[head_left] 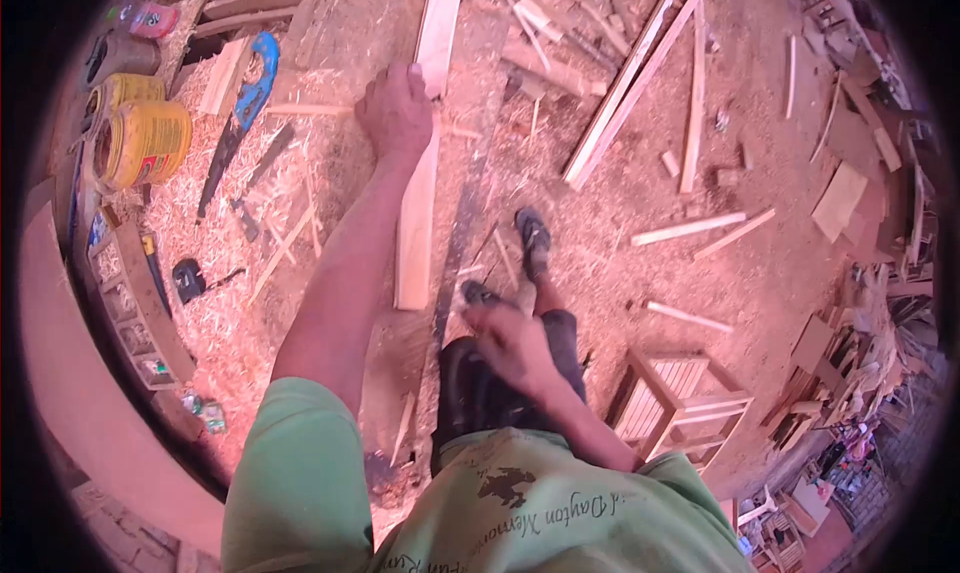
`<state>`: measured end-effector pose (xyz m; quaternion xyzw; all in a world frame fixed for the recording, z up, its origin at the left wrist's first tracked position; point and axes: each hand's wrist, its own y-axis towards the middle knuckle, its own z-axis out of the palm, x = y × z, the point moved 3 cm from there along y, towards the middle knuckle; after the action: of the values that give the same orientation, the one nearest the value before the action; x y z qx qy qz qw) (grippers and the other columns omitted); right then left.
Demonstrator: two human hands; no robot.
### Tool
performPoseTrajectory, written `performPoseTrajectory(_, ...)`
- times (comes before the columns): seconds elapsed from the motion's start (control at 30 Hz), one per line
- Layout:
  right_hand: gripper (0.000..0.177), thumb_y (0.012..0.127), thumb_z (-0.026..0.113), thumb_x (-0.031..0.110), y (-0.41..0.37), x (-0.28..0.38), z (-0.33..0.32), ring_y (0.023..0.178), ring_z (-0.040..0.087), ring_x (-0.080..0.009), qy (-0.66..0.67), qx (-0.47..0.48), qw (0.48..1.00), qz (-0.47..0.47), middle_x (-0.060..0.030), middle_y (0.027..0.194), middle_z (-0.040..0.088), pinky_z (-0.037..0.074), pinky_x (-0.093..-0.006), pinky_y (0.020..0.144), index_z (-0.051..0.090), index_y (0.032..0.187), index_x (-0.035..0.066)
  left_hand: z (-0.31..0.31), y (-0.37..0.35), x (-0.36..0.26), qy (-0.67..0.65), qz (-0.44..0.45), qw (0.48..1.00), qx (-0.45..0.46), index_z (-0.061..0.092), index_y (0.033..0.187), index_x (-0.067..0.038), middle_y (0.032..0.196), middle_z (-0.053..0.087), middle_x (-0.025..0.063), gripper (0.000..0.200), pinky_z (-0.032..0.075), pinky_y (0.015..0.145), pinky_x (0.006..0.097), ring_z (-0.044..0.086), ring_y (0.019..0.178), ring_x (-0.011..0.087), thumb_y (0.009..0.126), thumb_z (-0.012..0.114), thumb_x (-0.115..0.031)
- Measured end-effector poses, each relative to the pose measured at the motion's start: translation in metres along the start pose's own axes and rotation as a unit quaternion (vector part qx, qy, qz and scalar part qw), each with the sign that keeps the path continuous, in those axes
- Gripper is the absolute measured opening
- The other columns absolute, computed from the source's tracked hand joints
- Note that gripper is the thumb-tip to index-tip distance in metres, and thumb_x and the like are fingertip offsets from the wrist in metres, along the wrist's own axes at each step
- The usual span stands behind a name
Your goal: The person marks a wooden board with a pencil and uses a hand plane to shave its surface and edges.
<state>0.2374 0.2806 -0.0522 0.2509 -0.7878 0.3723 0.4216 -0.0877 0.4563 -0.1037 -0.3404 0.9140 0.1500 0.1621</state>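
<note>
My left hand (397,111) is closed at the left edge of a long pale wooden board (416,243), its arm stretched forward across the bench. The board runs lengthwise along the wooden workbench (392,363), and its far part (440,23) goes out of view at the top. A dark gap shows in the wood beside my fingers. Over my lap, my right hand (505,345) is smeared by motion, with its fingers seemingly bent; whether it holds anything does not show. It is apart from the board, just right of the bench edge.
Left of the board lie a blue-handled handsaw (240,113), a black tape measure (187,280) and wood shavings (215,318). Cut yellow containers (150,143) stand at the far left. Wood strips (640,83) and offcuts litter the floor on the right, near a small wooden frame (690,403).
</note>
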Motion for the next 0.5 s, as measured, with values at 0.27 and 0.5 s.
performPoseTrajectory(0.27, 0.041, 0.108, 0.069, 0.012, 0.142, -0.013, -0.152, 0.116, 0.075, -0.0269, 0.368, -0.194, 0.909, 0.035, -0.0180, 0.132, 0.074, 0.066, -0.0408, 0.100, 0.065, 0.144, -0.007, -0.007, 0.002, -0.002, -0.015, 0.014, 1.000, 0.016, 0.066, 0.119, -0.009, 0.117, 0.072, 0.0178, 0.038, 0.046, 0.099, 0.0591, 0.066, 0.114, 0.0404, 0.114, 0.050, -0.042)
performPoseTrajectory(0.5, 0.041, 0.113, 0.062, 0.012, 0.192, 0.009, -0.177, 0.118, 0.075, -0.0260, 0.492, -0.114, 0.862, 0.049, -0.0173, 0.137, 0.071, 0.069, -0.0399, 0.096, 0.060, 0.150, -0.004, -0.031, -0.006, -0.010, 0.008, 0.050, 0.998, 0.038, 0.065, 0.128, -0.005, 0.126, 0.068, 0.0204, 0.056, 0.049, 0.108, 0.0530, 0.065, 0.121, 0.0406, 0.098, 0.074, -0.051)
